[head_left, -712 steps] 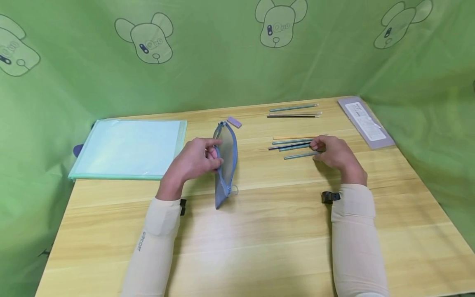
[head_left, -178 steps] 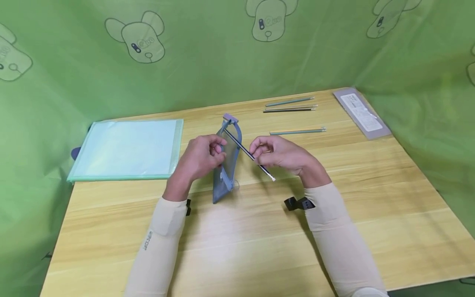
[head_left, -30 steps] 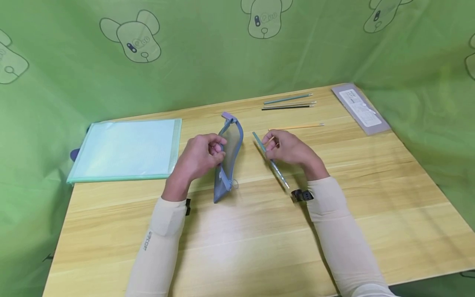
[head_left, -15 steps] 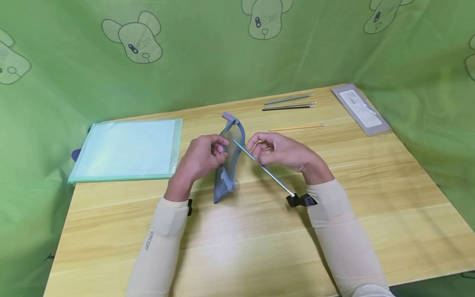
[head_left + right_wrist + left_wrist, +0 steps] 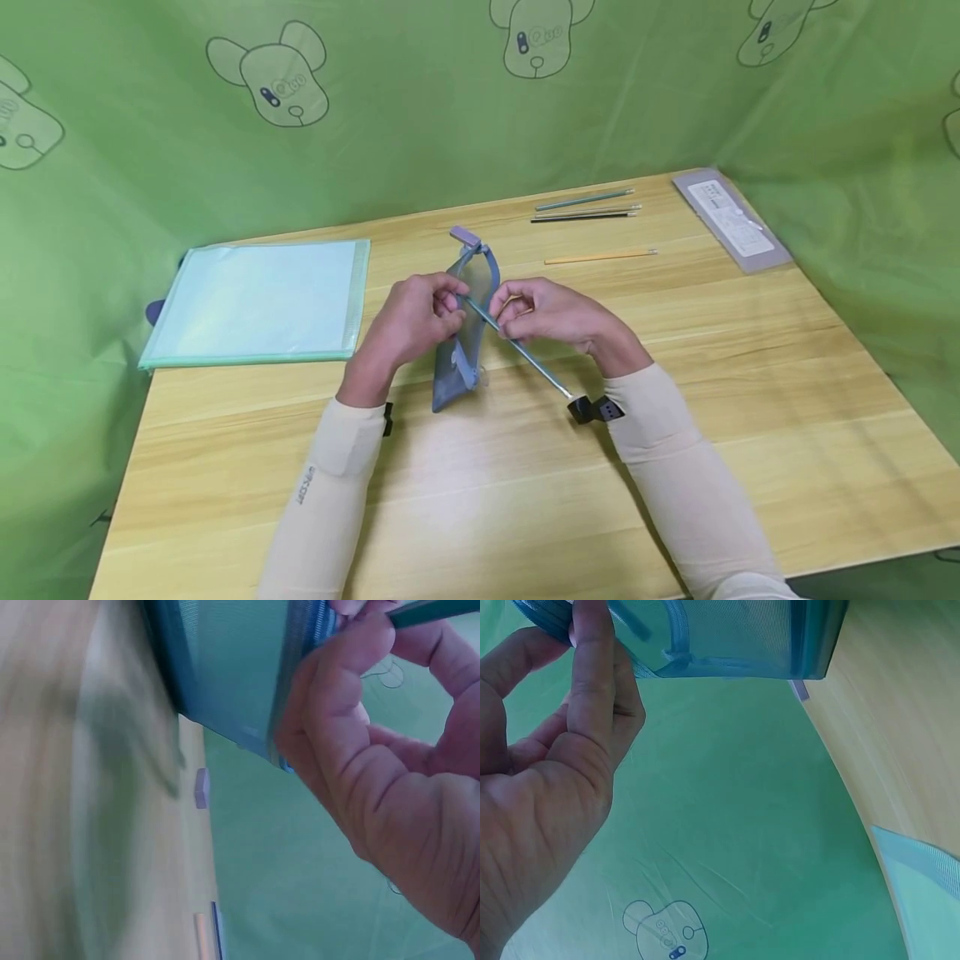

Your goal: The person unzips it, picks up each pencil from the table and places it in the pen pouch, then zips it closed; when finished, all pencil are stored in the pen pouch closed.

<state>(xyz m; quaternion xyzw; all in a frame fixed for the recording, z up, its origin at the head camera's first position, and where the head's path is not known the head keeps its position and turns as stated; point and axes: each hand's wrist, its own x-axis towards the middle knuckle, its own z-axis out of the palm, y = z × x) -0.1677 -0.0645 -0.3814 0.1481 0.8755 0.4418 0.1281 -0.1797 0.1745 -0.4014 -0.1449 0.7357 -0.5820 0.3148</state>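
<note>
My left hand (image 5: 416,321) pinches the near rim of a blue mesh zip pouch (image 5: 447,387), holding it upright with its mouth spread apart. In the left wrist view the pouch (image 5: 731,637) hangs from the thumb and fingers. A teal pencil (image 5: 538,362) is pinched by my right hand (image 5: 558,312), slanting so its far end lies in the pouch's mouth and its silvery end points back toward the wrist. The right wrist view has the right fingers close against the pouch (image 5: 232,667) rim, with the pencil (image 5: 439,609) at the top edge.
A purple eraser (image 5: 465,237) lies just behind the pouch. One yellow pencil (image 5: 600,257) lies right of it, and a teal pencil (image 5: 585,200), a tan one and a black pencil (image 5: 581,218) farther back. A mint folder (image 5: 262,304) is left, a purple-grey packet (image 5: 731,221) right.
Several pencils have left the front row since the oldest frame; only the yellow one lies there. Over the last second my right hand brought the teal pencil leftward into the pouch's mouth.
</note>
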